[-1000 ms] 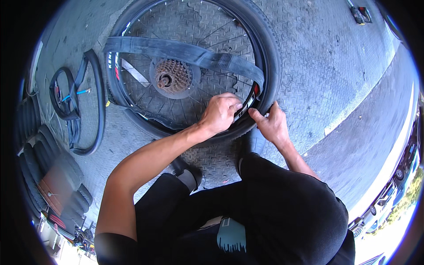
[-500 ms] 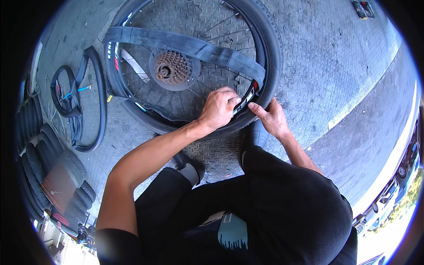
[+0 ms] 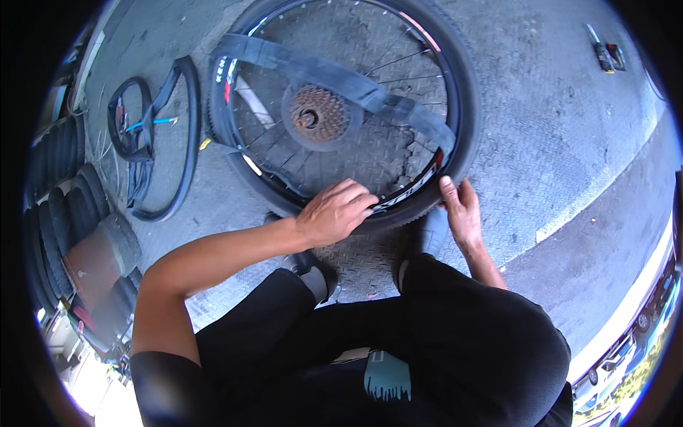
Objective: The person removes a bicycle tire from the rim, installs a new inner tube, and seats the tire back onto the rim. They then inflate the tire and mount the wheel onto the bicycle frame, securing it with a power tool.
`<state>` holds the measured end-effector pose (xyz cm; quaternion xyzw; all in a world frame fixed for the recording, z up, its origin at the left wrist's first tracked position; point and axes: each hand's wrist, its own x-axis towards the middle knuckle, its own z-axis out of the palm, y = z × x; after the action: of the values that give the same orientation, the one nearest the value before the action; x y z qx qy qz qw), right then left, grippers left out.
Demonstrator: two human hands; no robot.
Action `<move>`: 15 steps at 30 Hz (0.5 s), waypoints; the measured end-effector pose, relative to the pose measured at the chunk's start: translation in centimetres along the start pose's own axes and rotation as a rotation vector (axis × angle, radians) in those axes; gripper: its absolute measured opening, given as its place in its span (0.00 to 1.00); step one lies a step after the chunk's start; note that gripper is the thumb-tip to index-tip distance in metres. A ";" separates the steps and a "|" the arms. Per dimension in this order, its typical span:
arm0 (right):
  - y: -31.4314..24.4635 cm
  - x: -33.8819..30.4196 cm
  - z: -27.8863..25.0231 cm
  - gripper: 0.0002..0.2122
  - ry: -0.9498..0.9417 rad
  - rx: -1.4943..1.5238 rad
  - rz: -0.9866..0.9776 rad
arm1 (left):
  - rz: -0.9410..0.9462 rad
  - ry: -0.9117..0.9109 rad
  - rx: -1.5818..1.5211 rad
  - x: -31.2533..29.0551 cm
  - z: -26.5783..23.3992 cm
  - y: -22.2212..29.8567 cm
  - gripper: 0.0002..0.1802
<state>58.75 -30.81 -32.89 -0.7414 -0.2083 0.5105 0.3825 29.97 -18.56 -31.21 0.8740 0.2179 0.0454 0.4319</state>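
A bicycle wheel with a black tire [image 3: 466, 92] lies flat on the floor before me, its rusty sprocket cassette [image 3: 324, 117] facing up. Across the spokes stretches a flat, limp inner tube [image 3: 313, 70], part of it lying along the rim at the near left. My left hand [image 3: 336, 212] is curled over the near edge of the tire, fingertips at the inside of the rim. At the near right, my right hand [image 3: 462, 213] grips the tire, thumb on top and fingers around the outer side.
Another inner tube [image 3: 191, 135] lies looped on the floor at left, with a blue-handled tool [image 3: 153, 124] inside the loop. Several tires [image 3: 60, 235] stand stacked at far left. Small tools [image 3: 606, 57] lie at far right. My shoes [image 3: 313, 274] are just below the wheel.
My left hand has moved left and nearer along the rim, away from my right hand. My right hand still holds the tire. The whole view has shifted slightly.
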 end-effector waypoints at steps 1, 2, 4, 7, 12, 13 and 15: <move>0.0 -0.2 0.3 0.25 0.039 -0.009 -0.003 | 0.050 -0.023 0.081 -1.6 -0.3 -0.8 0.23; 0.0 0.0 0.4 0.24 0.047 0.000 -0.022 | 0.067 -0.058 0.132 -2.8 -0.6 -1.5 0.24; -0.3 0.2 0.4 0.24 0.045 -0.025 -0.055 | 0.104 -0.134 0.232 -4.9 -0.8 -2.6 0.27; -0.9 1.1 0.3 0.24 0.123 -0.058 -0.107 | 0.066 -0.096 0.136 -4.3 -0.6 -2.1 0.28; -3.1 1.4 1.4 0.22 0.595 -0.657 -0.770 | 0.024 0.015 -0.012 -0.7 2.1 -2.4 0.19; -3.7 0.1 1.5 0.28 0.481 -0.797 -1.016 | -0.030 -0.002 -0.060 -0.3 2.5 -2.4 0.14; -3.7 -2.5 2.2 0.25 -0.094 -0.747 -1.120 | -0.071 -0.021 -0.059 0.6 2.6 -2.4 0.13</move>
<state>56.04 -29.46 -28.98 -0.5811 -0.7402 0.1606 0.2977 30.43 -18.95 -34.81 0.8530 0.2427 0.0276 0.4611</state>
